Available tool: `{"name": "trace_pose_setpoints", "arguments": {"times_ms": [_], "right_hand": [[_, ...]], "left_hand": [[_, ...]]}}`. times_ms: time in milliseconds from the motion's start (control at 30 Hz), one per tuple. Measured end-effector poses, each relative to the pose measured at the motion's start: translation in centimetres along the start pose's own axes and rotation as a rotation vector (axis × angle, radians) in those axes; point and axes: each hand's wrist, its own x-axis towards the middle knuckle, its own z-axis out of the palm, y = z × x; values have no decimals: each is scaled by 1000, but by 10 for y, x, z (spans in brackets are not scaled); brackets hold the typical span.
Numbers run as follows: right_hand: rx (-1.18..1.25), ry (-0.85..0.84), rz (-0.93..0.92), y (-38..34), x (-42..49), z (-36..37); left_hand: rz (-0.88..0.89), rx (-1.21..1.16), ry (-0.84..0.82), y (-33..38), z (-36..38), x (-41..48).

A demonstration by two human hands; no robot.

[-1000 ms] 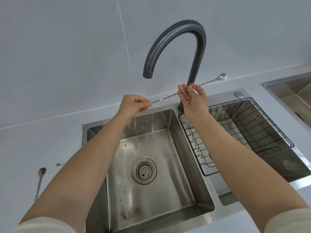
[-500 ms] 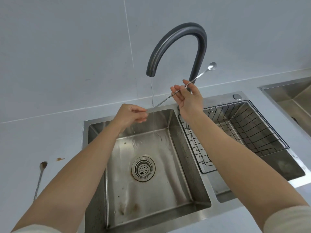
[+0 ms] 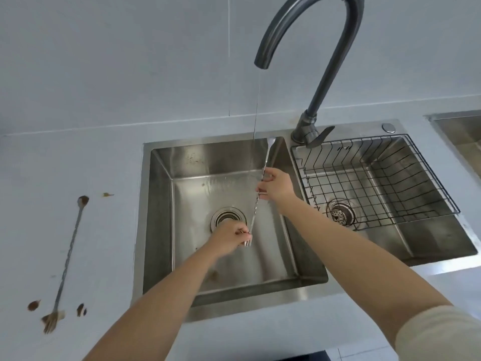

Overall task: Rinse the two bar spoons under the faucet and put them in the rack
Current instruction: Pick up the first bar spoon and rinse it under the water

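Rinsing the first spoon (image 3: 261,188): left hand (image 3: 229,237) pinches its fork end, right hand (image 3: 276,187) its stem, under the faucet (image 3: 309,40); next, rack (image 3: 374,183); second spoon (image 3: 68,259) waits, dirty, on the counter (image 3: 104,256).

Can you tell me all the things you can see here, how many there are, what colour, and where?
faucet: 1, dark grey, behind the sinks, thin water stream running
left sink basin: 1, steel, centre, round drain in its floor
right sink basin: 1, steel, right of the faucet
wire rack: 1, black, sitting in the right sink basin, nothing in it
held bar spoon: 1, silver, over the left sink basin, bowl end up by the water stream, fork end down
dirty bar spoon: 1, silver with brown residue, lying on the counter at left
brown spots: a few, on the grey counter around that spoon
third basin: 1, steel, far right edge, only partly seen
left hand: pinching the spoon's lower end
right hand: pinching its middle
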Motion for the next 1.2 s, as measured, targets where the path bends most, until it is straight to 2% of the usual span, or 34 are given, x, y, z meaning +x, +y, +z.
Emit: {"name": "trace_pose_setpoints", "arguments": {"times_ms": [200, 333, 433, 533, 767, 933, 1033, 1200], "right_hand": [[-274, 31, 129, 62, 40, -3], [-494, -23, 144, 94, 72, -1], [-565, -86, 153, 114, 92, 1], [-648, -80, 149, 129, 103, 2], [-913, -101, 61, 148, 109, -2], [-1016, -62, 43, 157, 108, -4], [-1039, -48, 49, 153, 102, -4], [-967, -40, 106, 125, 84, -4]], "left_hand": [[-169, 91, -73, -17, 45, 24], [-281, 200, -141, -27, 71, 50], [-330, 274, -158, -32, 89, 66], [-363, 319, -177, -35, 102, 76], [-332, 482, -240, -30, 125, 85], [-287, 635, -288, -31, 131, 84], [-276, 593, -257, -32, 124, 77], [-257, 400, -111, -29, 88, 49]]}}
